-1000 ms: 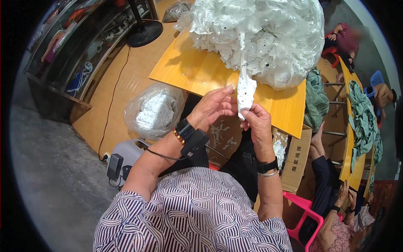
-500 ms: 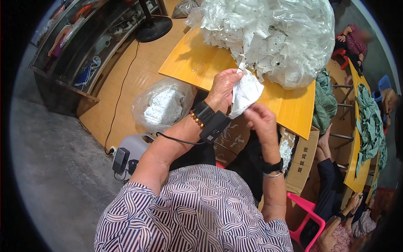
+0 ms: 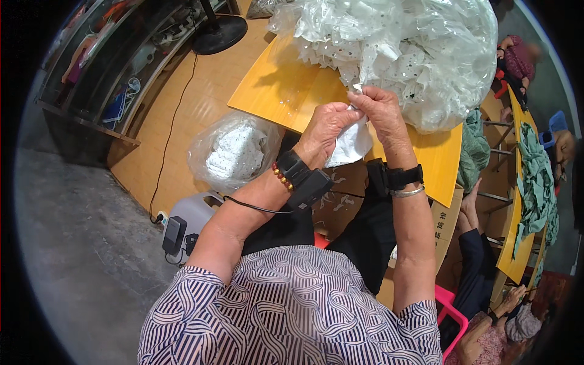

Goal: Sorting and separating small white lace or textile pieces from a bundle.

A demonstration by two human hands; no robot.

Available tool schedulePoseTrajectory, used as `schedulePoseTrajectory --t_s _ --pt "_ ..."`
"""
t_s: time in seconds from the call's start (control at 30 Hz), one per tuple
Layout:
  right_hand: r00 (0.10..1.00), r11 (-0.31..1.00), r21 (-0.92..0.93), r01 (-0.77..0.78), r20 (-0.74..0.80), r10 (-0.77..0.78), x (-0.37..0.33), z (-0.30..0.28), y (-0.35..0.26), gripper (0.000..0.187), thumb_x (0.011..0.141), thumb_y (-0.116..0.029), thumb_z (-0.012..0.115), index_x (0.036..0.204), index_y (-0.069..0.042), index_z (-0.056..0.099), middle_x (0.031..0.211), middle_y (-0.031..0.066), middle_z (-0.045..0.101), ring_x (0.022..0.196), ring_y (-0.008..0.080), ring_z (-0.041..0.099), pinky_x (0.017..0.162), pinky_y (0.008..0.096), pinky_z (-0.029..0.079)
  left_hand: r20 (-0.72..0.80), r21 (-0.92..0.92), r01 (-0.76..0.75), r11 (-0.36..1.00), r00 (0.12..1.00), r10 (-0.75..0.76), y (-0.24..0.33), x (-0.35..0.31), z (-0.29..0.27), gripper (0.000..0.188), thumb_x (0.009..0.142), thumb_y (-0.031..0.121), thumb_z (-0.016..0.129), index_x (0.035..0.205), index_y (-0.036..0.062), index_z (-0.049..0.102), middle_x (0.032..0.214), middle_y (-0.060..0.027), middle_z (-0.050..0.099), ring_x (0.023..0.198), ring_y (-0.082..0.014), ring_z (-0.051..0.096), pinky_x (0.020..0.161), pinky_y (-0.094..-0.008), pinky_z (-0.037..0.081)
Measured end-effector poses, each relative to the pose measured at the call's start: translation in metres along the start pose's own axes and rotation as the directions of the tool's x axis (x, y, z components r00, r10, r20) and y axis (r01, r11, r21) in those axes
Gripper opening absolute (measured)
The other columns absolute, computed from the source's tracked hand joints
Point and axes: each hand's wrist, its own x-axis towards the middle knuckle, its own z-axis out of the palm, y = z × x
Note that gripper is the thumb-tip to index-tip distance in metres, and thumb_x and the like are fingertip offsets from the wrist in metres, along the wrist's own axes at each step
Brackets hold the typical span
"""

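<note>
Head view: At the centre of the frame, a person works a white piece (image 3: pixel 354 146) of thin, sheet-like material with both hands. The left hand (image 3: pixel 325 131) is closed on it; the right hand (image 3: pixel 384 112) pinches its upper end, fingertips beside the left thumb. Behind, at upper right of centre, a large clear bag (image 3: pixel 426 55) packed with dotted white material rests on a yellow table (image 3: pixel 277 85). A smaller clear bag (image 3: pixel 201 158), left of centre, holds similar stuff, and pale scraps (image 3: pixel 345 199) lie below the hands.

The work appears midway: one piece in hand, plenty more bagged. Which bag holds finished pieces, if either, cannot be told, nor can how much is left.

Dark printed characters mark a cardboard box (image 3: pixel 447 210) at right of centre, partly hidden by the right forearm. No brand can be made out on the black adapter (image 3: pixel 175 236) at lower left.
</note>
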Motion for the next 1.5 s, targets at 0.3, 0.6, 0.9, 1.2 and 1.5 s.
schedulePoseTrajectory --t_s 0.3,0.6,0.9,1.2,1.5 --pt "0.927 0.736 -0.667 0.113 -0.196 -0.321 -0.002 -0.033 0.007 0.019 0.074 -0.019 0.060 0.079 -0.001 0.060 0.062 0.0134 0.055 0.056 0.0266 0.054 0.055 0.0356 0.043 0.139 -0.092 -0.011 0.996 0.990 0.024 0.023 -0.008 0.003 0.015 0.080 0.008 0.061 0.090 -0.0018 0.059 0.081 -0.0082 0.063 0.071 -0.0145 0.062 0.069 -0.0274 0.052" --pt "0.971 0.971 0.206 -0.122 -0.180 0.160 -0.077 -0.003 -0.005 0.041 0.073 -0.017 0.066 0.108 0.000 0.054 0.092 0.0049 0.056 0.080 0.0098 0.052 0.066 0.0221 0.044 0.034 -0.058 -0.104 0.993 0.994 0.106 0.025 -0.022 -0.004 0.013 0.080 0.011 0.062 0.087 0.0009 0.058 0.079 -0.0039 0.061 0.069 -0.0117 0.058 0.065 -0.0250 0.049" --pt "0.976 0.918 0.398 0.005 -0.200 0.081 -0.095 0.023 0.011 0.015 0.074 -0.004 0.061 0.089 0.000 0.062 0.072 0.0000 0.060 0.058 0.0038 0.051 0.055 0.0171 0.041 0.006 -0.018 -0.160 0.987 0.987 0.160 0.011 -0.043 -0.005 0.017 0.080 0.013 0.062 0.090 0.0004 0.058 0.084 -0.0062 0.062 0.072 -0.0132 0.060 0.069 -0.0260 0.050" --pt "0.978 0.897 0.441 0.032 -0.200 0.064 -0.106 0.010 0.011 0.015 0.078 -0.008 0.060 0.090 0.000 0.061 0.073 -0.0008 0.059 0.057 0.0029 0.049 0.050 0.0156 0.039 0.151 -0.030 0.135 0.990 0.980 -0.129 0.003 -0.061 -0.004 0.036 0.072 0.012 0.069 0.103 0.0007 0.053 0.092 -0.0090 0.060 0.082 -0.0185 0.060 0.076 -0.0303 0.049" --pt "0.940 0.938 0.343 0.047 -0.333 0.074 -0.117 -0.003 0.011 0.013 0.082 -0.012 0.058 0.087 -0.001 0.063 0.072 0.0021 0.060 0.055 0.0063 0.053 0.048 0.0178 0.040 0.221 -0.151 0.310 0.939 0.936 -0.274 -0.013 -0.067 -0.002 0.026 0.078 0.010 0.063 0.099 -0.0024 0.055 0.090 -0.0125 0.062 0.080 -0.0201 0.062 0.075 -0.0324 0.051"
